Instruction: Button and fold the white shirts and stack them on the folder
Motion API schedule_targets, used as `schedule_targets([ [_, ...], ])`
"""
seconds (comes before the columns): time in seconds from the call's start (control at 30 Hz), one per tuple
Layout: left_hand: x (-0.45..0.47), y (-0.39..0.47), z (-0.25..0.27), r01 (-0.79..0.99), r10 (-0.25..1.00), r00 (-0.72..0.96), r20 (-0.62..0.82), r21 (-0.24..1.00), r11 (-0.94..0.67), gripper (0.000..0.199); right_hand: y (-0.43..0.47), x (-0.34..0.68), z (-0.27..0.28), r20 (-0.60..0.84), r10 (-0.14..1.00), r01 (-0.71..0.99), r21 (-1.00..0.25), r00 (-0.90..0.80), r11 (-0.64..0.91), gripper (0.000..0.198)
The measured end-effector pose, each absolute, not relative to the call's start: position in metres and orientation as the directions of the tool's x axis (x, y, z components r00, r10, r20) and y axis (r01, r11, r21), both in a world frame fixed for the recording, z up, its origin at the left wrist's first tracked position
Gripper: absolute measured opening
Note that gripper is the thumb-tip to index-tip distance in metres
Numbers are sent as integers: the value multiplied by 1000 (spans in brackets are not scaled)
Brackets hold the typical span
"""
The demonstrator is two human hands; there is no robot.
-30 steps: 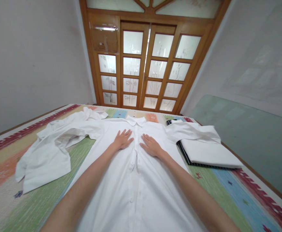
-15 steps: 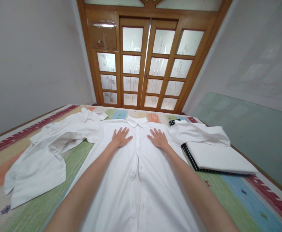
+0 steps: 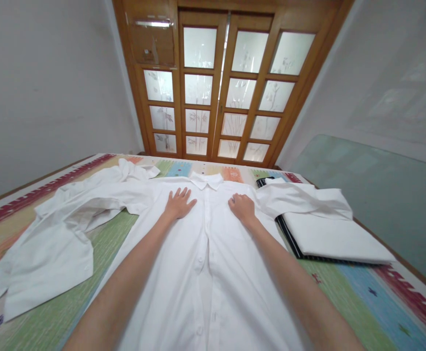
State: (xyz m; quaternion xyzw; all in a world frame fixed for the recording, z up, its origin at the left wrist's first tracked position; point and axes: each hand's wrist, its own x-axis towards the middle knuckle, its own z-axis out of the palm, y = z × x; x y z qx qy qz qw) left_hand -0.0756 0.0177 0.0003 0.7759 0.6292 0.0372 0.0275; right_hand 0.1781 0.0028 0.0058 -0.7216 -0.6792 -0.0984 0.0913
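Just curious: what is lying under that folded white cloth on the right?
A dark board shows along the edge of the folded white cloth, on the striped mat. Its middle is covered.

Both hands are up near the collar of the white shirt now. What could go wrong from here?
1. The right hand is curled on the white button-front shirt while the left hand lies flat; uneven pulling could skew the placket.
2. The right sleeve drapes over the dark-edged board with a folded white cloth; tugging may drag it.
3. The crumpled left sleeve could fold in creases.
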Motion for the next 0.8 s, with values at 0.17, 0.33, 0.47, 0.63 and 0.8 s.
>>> schedule_targets([
  [0.17,-76,15,0,975,977,205,52,74,-208,66,19,192,10,253,967,999,24,25,-32,31],
  [0.33,-77,15,-1,973,977,199,75,102,-206,66,63,226,19,171,981,995,41,-94,88,31],
  [0.47,-76,15,-2,972,977,195,86,117,-205,66,95,249,26,45,988,989,4,-150,150,66],
  [0.63,-76,15,-3,972,976,195,95,116,-206,64,114,258,35,-60,990,991,19,-130,131,86],
  [0.8,-76,14,-1,971,977,188,95,133,-200,65,126,258,38,-104,980,982,61,-171,178,76],
])
